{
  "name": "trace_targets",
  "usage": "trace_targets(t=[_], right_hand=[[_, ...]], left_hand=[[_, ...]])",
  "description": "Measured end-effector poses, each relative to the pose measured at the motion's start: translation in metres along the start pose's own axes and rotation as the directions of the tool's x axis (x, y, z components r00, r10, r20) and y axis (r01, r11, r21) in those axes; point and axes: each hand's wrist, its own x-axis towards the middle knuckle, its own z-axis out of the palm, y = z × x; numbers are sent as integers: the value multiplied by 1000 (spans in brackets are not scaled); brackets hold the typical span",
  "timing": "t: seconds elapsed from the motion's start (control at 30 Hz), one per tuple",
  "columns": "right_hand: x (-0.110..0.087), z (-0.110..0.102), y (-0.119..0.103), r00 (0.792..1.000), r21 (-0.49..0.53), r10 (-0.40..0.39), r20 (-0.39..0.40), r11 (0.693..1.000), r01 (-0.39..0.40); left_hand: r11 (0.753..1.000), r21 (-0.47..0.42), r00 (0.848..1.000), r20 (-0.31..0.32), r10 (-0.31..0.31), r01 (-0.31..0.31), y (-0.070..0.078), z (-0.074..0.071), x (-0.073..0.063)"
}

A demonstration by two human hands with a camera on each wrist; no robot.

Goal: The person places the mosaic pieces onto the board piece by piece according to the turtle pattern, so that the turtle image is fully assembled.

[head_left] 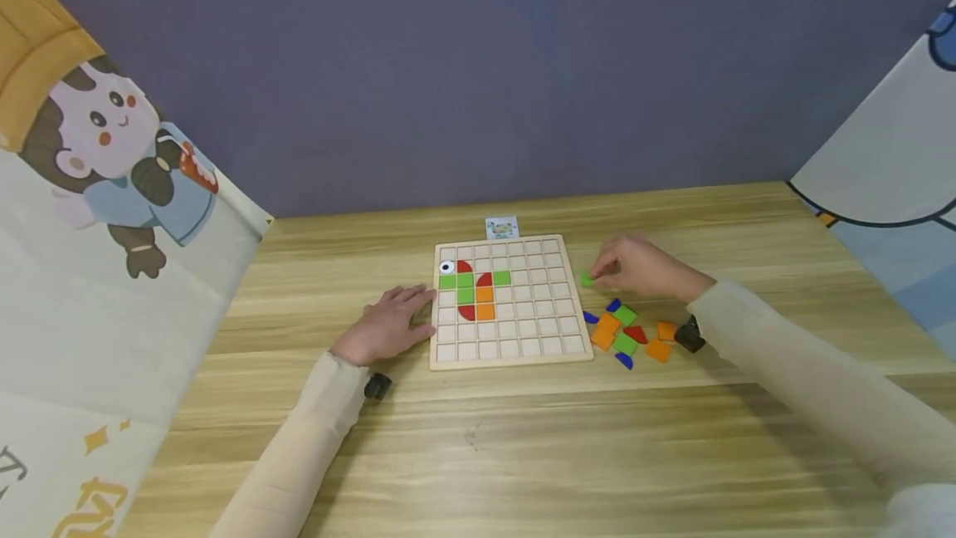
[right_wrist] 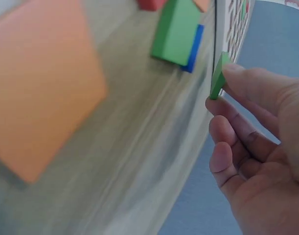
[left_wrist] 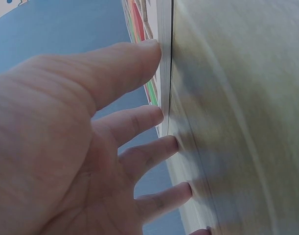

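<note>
Presumably to steady the grid board, the left hand rests outspread against its left edge, while the right hand pinches a green tile near its right edge.

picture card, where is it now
In the head view, the picture card lies at the far edge of the grid board, about midway along it.

Cartoon figure beside slate-blue wall
</note>
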Motion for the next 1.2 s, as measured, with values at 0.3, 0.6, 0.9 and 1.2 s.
trace_targets(t=[0.3, 0.6, 0.9, 1.2], right_hand=[[-5, 6, 2, 1000, 29, 6, 13, 1000, -6], [-21, 3, -4, 997, 13, -78, 24, 997, 78], [-44, 7, -15, 982, 38, -123, 146, 992, 119], [-46, 13, -18, 989, -13, -82, 124, 996, 84]], left_hand=[[1000, -3, 1000, -14, 14, -14, -3, 2, 1], [1000, -2, 1000, 0, 1, -1, -1, 2, 1], [1000, 5, 1000, 2, 3, -3, -3, 1, 1], [1000, 3, 1000, 3, 5, -5, -2, 2, 1]])
